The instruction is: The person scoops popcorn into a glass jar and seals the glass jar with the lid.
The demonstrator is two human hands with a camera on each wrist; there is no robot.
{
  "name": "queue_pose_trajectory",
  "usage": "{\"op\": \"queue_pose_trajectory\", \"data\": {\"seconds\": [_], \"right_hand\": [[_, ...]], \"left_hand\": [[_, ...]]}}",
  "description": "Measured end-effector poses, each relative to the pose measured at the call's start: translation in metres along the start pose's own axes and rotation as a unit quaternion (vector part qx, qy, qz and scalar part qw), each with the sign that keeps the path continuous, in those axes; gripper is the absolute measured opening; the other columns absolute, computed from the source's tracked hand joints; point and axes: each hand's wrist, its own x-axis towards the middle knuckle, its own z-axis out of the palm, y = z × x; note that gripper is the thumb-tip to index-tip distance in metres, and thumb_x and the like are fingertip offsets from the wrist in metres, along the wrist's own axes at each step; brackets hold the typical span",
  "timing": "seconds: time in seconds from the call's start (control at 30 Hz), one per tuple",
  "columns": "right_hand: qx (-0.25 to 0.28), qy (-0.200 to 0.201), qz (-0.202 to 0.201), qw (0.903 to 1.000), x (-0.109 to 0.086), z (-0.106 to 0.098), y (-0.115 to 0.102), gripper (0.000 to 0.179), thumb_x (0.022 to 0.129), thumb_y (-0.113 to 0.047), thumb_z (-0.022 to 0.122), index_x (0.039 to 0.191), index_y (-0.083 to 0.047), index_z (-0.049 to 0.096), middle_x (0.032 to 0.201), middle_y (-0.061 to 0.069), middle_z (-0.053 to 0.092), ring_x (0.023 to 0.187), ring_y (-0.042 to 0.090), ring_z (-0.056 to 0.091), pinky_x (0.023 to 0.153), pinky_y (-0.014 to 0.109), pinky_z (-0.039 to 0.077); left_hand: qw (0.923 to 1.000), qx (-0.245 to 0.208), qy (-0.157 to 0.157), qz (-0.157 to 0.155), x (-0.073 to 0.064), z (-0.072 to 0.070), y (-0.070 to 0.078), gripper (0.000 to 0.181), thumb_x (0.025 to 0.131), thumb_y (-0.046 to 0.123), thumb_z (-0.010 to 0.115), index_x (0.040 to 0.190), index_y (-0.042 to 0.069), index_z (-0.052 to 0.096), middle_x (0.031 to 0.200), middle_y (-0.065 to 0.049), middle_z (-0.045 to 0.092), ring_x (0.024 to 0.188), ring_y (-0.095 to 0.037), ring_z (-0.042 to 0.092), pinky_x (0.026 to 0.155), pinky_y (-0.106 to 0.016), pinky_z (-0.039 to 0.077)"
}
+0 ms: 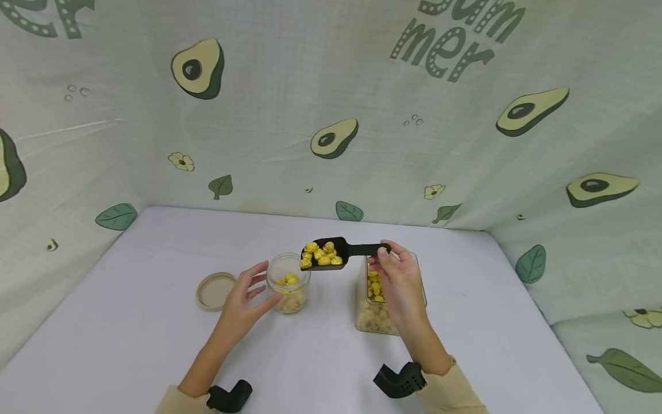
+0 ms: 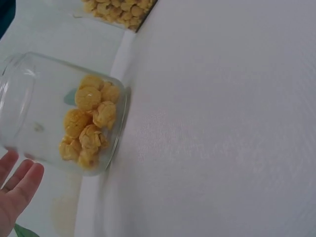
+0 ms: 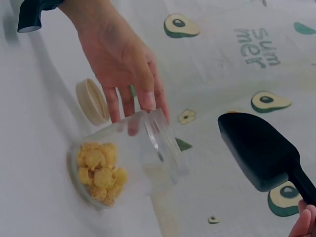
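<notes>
A clear glass jar point(image 1: 274, 270) stands upright, its mouth uncovered and yellow popcorn point(image 2: 89, 121) in its lower part. My left hand point(image 1: 244, 302) is at the jar's left side, thumb in front and fingers spread behind, fingertips touching the glass. With my right hand point(image 1: 399, 282) I pinch the end of a black scoop's point(image 1: 345, 248) handle. The scoop is raised, roughly level, with several popcorn pieces point(image 1: 320, 254) in its bowl, whose tip is over the jar's right rim. Below my right hand stands a clear square container point(image 1: 361, 299) of popcorn, partly hidden by that hand.
A beige round lid point(image 1: 215, 291) lies on the white table point(image 1: 310, 368), left of the jar. Behind the table hangs a pale cloth point(image 1: 269, 172) printed with avocados and leaves. Each wrist bears a black camera mount point(image 1: 230, 397).
</notes>
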Motion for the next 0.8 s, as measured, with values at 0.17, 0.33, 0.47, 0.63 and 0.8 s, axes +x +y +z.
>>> {"op": "queue_pose_trajectory", "data": {"seconds": [0.17,0.33,0.47,0.63,0.8], "right_hand": [[-0.016,0.000,-0.002,0.9999,0.001,0.004,0.001,0.025,0.095,-0.004,0.049,0.118,0.002,0.040,0.078,-0.002,0.064,0.073,0.007,0.059,0.071,0.014,0.052],[-0.040,0.000,-0.006,0.9992,0.002,0.007,0.002,0.026,0.095,-0.003,0.049,0.118,0.003,0.041,0.076,-0.003,0.065,0.071,0.007,0.059,0.071,0.015,0.053],[-0.062,0.000,-0.003,0.9981,0.003,0.010,0.004,0.027,0.095,-0.003,0.050,0.120,0.003,0.041,0.074,-0.006,0.065,0.069,0.007,0.059,0.073,0.015,0.052],[-0.080,0.000,-0.001,0.9968,0.003,0.012,0.006,0.030,0.094,-0.004,0.051,0.121,0.003,0.041,0.076,-0.004,0.065,0.068,0.009,0.057,0.077,0.017,0.052],[-0.108,0.002,-0.006,0.9941,0.003,0.016,0.008,0.030,0.094,-0.005,0.053,0.122,0.002,0.043,0.075,-0.004,0.064,0.068,0.009,0.057,0.078,0.017,0.052]], "left_hand": [[0.9995,-0.007,-0.004,-0.031,0.003,0.004,-0.003,0.068,0.080,0.015,0.073,0.137,0.004,0.038,0.137,-0.015,0.041,0.120,-0.031,0.046,0.099,-0.043,0.045],[0.9986,-0.006,-0.010,-0.051,0.006,0.004,-0.005,0.069,0.080,0.018,0.074,0.137,0.005,0.038,0.138,-0.013,0.039,0.122,-0.030,0.045,0.101,-0.042,0.045],[0.9983,-0.009,-0.013,-0.056,0.007,0.003,-0.005,0.069,0.080,0.020,0.074,0.137,0.006,0.037,0.139,-0.011,0.039,0.122,-0.030,0.045,0.101,-0.042,0.045],[0.9980,-0.011,-0.017,-0.059,0.008,0.003,-0.005,0.070,0.080,0.020,0.074,0.137,0.006,0.037,0.140,-0.011,0.039,0.122,-0.030,0.045,0.101,-0.042,0.044],[0.9977,-0.009,-0.019,-0.064,0.009,0.002,-0.006,0.070,0.080,0.021,0.074,0.137,0.007,0.037,0.140,-0.011,0.039,0.122,-0.029,0.045,0.101,-0.042,0.044]]}}
